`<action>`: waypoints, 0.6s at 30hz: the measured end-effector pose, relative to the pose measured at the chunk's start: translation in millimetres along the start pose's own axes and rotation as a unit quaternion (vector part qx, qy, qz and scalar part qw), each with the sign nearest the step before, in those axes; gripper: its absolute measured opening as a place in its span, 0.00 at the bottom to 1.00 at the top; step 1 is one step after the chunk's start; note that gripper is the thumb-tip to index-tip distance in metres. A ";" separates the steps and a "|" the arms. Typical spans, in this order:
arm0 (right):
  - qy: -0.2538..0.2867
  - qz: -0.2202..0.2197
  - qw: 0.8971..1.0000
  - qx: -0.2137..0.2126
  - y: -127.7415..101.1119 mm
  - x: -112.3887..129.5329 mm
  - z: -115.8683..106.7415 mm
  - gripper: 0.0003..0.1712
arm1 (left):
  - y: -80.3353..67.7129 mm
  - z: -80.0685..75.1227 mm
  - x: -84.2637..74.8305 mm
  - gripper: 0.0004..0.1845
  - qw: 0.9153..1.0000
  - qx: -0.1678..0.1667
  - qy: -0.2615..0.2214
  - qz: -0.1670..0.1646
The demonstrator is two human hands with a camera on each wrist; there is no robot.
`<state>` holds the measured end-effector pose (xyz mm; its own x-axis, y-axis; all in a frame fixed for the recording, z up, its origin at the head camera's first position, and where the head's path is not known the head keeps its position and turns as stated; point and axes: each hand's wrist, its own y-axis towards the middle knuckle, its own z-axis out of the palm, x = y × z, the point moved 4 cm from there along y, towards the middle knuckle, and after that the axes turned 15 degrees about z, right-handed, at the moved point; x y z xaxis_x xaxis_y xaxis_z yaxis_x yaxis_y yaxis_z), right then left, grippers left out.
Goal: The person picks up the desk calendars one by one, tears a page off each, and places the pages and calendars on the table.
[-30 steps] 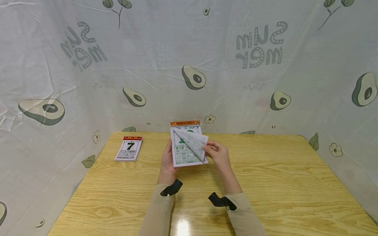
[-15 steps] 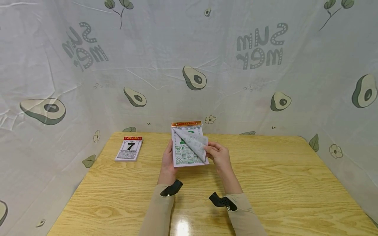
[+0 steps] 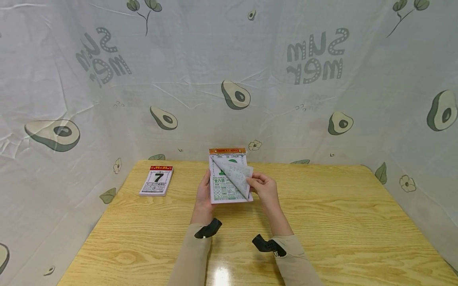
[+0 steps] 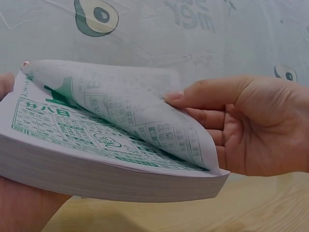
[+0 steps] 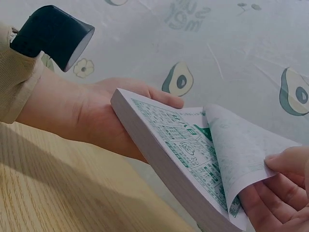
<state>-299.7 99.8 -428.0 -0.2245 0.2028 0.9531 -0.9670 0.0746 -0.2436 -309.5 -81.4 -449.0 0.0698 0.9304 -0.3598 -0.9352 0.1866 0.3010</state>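
Observation:
A thick tear-off calendar (image 3: 222, 190) with green print and a red-and-gold header is held up over the table, tilted toward me. My left hand (image 3: 203, 196) grips it from beneath and along its left side, thumb by the edge. In the right wrist view, that left hand (image 5: 111, 113) supports the block's underside. My right hand (image 3: 265, 190) pinches the lower right part of the top sheet (image 4: 149, 111), which is folded back diagonally from the upper left corner. Under it shows another page with green characters and part of a large green numeral.
A smaller tear-off calendar (image 3: 156, 182) with a red header and a black 7 lies on the wooden table (image 3: 343, 214) at the back left. Behind the table hangs a pale cloth (image 3: 279, 119) with avocado prints. Black wrist devices (image 3: 209, 228) sit on both cuffs.
The calendar has shifted very slightly right and down. Both hands keep their hold, and the top sheet stays folded back about as before.

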 end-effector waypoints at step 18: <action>0.066 0.005 0.998 -0.013 1.6 -3.5 -1.5 0.06 | -0.9 -1.5 0.3 0.29 1.000 -0.014 0.000 0.005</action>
<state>-300.3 100.7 -432.0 -0.2149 0.3304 0.9191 -0.9609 0.0966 -0.2594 -309.1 -81.8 -450.7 0.0595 0.9321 -0.3572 -0.9453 0.1676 0.2799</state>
